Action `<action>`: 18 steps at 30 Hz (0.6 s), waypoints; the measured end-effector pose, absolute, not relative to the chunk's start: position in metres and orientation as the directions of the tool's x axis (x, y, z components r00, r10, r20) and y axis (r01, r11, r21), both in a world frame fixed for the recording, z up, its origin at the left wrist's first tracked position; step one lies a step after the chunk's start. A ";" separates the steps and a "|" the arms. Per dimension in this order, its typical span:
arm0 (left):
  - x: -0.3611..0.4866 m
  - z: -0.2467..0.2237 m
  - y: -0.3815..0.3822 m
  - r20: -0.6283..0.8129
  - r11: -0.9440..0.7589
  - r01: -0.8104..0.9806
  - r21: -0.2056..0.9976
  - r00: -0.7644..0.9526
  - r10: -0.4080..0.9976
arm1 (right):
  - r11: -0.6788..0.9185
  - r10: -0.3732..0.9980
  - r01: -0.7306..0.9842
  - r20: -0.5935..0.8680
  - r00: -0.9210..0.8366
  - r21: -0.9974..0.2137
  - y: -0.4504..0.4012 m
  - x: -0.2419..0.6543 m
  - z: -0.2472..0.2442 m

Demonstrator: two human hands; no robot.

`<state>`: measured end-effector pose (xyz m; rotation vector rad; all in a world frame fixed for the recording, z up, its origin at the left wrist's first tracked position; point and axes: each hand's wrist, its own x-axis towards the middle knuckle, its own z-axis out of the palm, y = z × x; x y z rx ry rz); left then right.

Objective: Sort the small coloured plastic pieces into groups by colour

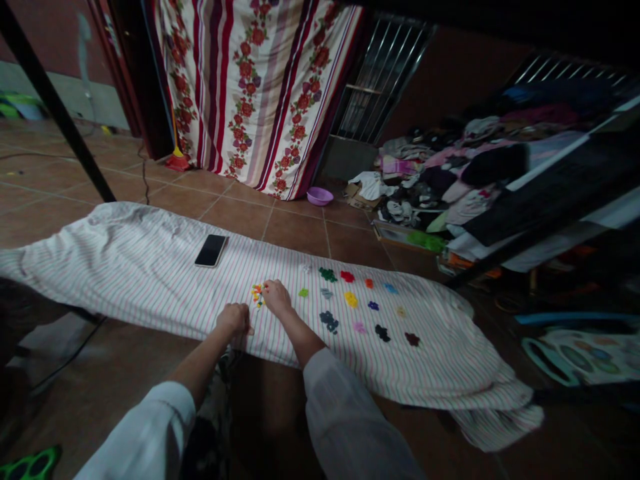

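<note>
A small mixed pile of yellow, orange and white pieces (257, 293) lies on the striped cloth (150, 267). My right hand (277, 297) is at the pile's right side, fingers pinched together; anything between them is too small to make out. Closer to the cloth's front edge, my left hand (233, 319) rests with curled fingers, and its inside is hidden. Right of my hands, little heaps sorted by colour are spread out, among them light green pieces (303, 293), dark green pieces (328, 274), yellow pieces (351, 299), dark grey pieces (329, 321) and brown pieces (413, 339).
A phone (211, 251) lies on the cloth, left of the piles. Beyond, a purple basin (320, 196) stands on the tiled floor before a flowered curtain (250, 87). Heaped clothes (450, 167) fill the right background. Dark poles (60, 107) slant through the view.
</note>
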<state>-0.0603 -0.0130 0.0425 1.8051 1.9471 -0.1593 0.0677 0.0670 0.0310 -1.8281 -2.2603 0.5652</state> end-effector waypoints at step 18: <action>-0.062 0.037 -0.012 -0.404 0.130 0.963 0.235 -0.025 0.914 | 0.133 0.983 0.856 -0.041 -0.177 -0.499 0.073 0.066 0.022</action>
